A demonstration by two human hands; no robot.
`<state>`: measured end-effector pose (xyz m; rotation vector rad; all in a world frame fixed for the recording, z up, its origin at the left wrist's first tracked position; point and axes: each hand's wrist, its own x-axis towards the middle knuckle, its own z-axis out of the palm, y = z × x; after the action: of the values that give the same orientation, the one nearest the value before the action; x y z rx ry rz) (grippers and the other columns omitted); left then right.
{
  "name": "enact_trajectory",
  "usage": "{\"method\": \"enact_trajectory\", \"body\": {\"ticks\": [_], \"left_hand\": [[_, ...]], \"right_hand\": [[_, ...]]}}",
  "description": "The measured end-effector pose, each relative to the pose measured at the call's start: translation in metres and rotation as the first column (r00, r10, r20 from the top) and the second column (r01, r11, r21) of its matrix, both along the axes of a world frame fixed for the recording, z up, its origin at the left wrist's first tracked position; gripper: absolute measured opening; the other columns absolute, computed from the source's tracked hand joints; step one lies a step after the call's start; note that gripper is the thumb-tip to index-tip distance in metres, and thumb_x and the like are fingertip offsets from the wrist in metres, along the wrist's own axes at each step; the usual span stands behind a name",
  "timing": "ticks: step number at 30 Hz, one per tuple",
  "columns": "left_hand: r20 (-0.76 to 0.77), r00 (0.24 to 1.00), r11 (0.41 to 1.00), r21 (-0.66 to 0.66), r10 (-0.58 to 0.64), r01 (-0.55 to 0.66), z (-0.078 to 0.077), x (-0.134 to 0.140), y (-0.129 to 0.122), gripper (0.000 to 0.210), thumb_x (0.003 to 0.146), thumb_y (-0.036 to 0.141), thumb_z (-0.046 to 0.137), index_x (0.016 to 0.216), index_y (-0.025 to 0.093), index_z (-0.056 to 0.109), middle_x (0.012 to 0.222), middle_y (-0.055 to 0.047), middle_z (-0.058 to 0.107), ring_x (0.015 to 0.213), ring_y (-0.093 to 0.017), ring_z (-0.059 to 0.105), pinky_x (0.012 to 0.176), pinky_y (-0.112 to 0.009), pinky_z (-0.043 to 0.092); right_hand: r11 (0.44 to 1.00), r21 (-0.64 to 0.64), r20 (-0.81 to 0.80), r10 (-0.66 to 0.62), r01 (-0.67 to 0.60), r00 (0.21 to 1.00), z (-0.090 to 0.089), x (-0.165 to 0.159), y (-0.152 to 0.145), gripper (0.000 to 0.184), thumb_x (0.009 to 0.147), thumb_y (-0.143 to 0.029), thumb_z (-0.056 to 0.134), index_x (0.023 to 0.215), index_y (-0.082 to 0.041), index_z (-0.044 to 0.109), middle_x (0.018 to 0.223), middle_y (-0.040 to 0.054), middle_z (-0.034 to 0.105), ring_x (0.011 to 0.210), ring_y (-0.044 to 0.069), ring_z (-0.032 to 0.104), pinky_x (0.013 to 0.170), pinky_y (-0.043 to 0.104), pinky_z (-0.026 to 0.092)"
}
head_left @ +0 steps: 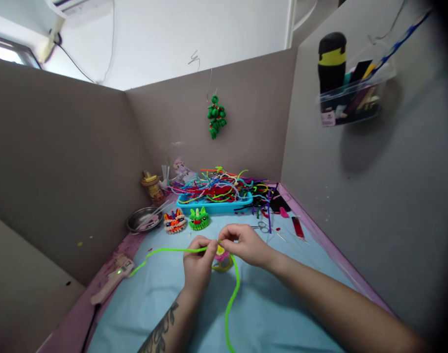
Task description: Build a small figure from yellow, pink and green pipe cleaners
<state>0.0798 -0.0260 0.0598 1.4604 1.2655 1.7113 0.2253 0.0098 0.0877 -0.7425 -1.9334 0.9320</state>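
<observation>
My left hand [198,262] pinches a long bright green pipe cleaner [235,289] between thumb and fingers. Close beside it, the fingertips of my right hand [248,245] are closed on the same pipe cleaner. One end trails left toward a pale glue gun [112,280] with a lit green light; the other hangs down toward the near edge of the picture. Just below my fingers is a small round pink and yellow object [224,260], partly covered by the hands; what it is I cannot tell. Beyond my hands lie orange [175,221] and green [199,219] animal-head figures.
A blue tray [216,208] heaped with colourful pipe cleaners [220,186] stands at the back. Scissors [261,226] lie right of centre, a metal bowl [145,219] at left. Grey partitions enclose the blue-covered table [283,314]; a clear bin [351,105] hangs on the right one.
</observation>
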Motion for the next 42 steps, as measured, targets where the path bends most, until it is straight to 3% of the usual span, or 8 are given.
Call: {"method": "enact_trajectory", "body": {"ticks": [4,7,12,17,26,33,38,42], "left_hand": [[0.441,0.897,0.947,-0.267,-0.044,0.178,-0.002,0.013,0.001,0.033,0.064,0.035,0.066,0.051,0.017,0.042,0.042,0.008,0.036,0.038,-0.005,0.031,0.039,-0.018,0.024],[0.547,0.836,0.912,-0.318,-0.046,0.259,-0.005,0.016,0.000,0.039,0.063,0.036,0.067,0.050,0.018,0.035,0.041,0.010,0.030,0.037,-0.003,0.024,0.036,-0.017,0.018],[0.183,0.981,0.981,-0.166,-0.070,0.101,-0.007,0.005,-0.006,0.022,0.068,0.030,0.067,0.082,0.015,0.058,0.065,0.001,0.056,0.056,-0.009,0.051,0.052,-0.019,0.041],[-0.228,0.970,0.988,0.145,0.083,-0.051,-0.010,-0.010,-0.006,0.020,0.070,0.025,0.066,0.089,0.020,0.065,0.090,-0.006,0.059,0.077,-0.016,0.057,0.061,-0.025,0.047],[-0.329,0.943,0.986,0.167,0.050,0.006,-0.005,-0.011,-0.005,0.007,0.077,0.022,0.057,0.076,0.019,0.063,0.080,-0.004,0.057,0.073,-0.015,0.054,0.060,-0.023,0.043],[-0.046,0.997,0.989,-0.138,-0.068,0.062,-0.001,-0.006,-0.005,0.026,0.075,0.033,0.060,0.057,0.016,0.050,0.058,0.002,0.046,0.055,-0.010,0.042,0.052,-0.021,0.034],[0.430,0.892,0.854,-0.405,-0.138,0.327,-0.002,0.000,-0.001,0.038,0.066,0.041,0.066,0.054,0.017,0.038,0.048,0.009,0.029,0.042,-0.004,0.021,0.039,-0.019,0.015],[0.524,0.840,0.805,-0.432,-0.143,0.407,0.001,0.000,-0.001,0.041,0.061,0.042,0.070,0.053,0.016,0.039,0.047,0.009,0.028,0.041,-0.003,0.019,0.038,-0.019,0.012]], "right_hand": [[0.813,0.579,0.237,-0.098,-0.059,0.966,-0.004,0.005,0.001,0.016,0.082,-0.014,0.046,0.076,-0.015,0.060,0.069,0.0039,0.060,0.069,0.014,0.052,0.064,0.025,0.041],[0.716,0.690,0.292,-0.135,-0.111,0.947,-0.007,0.006,0.003,0.019,0.085,-0.016,0.043,0.076,-0.016,0.060,0.067,0.0045,0.059,0.068,0.014,0.052,0.063,0.025,0.040],[0.995,0.073,0.039,-0.064,0.061,0.997,0.001,0.003,0.005,0.007,0.074,-0.015,0.053,0.070,-0.015,0.059,0.064,0.0002,0.058,0.060,0.010,0.051,0.056,0.021,0.040],[0.885,-0.445,-0.130,0.090,-0.139,0.987,0.004,0.002,0.008,0.007,0.064,-0.019,0.062,0.064,-0.013,0.059,0.053,-0.0035,0.054,0.049,0.007,0.046,0.048,0.019,0.034],[0.872,-0.460,-0.156,0.110,-0.170,0.982,-0.001,-0.001,0.008,0.008,0.062,-0.019,0.062,0.064,-0.012,0.058,0.054,-0.0030,0.056,0.050,0.007,0.047,0.049,0.019,0.036],[1.000,0.021,0.124,-0.004,0.001,0.992,0.001,0.001,0.005,0.008,0.071,-0.012,0.053,0.068,-0.015,0.060,0.061,-0.0012,0.057,0.057,0.009,0.049,0.054,0.020,0.038],[0.745,0.661,0.338,-0.189,-0.090,0.922,-0.004,0.006,0.004,0.014,0.082,-0.015,0.047,0.074,-0.016,0.059,0.069,0.0042,0.059,0.069,0.014,0.052,0.064,0.024,0.039],[0.678,0.726,0.348,-0.220,-0.114,0.911,-0.006,0.006,0.005,0.017,0.084,-0.015,0.044,0.074,-0.016,0.058,0.069,0.0049,0.059,0.069,0.014,0.051,0.063,0.024,0.038]]}}
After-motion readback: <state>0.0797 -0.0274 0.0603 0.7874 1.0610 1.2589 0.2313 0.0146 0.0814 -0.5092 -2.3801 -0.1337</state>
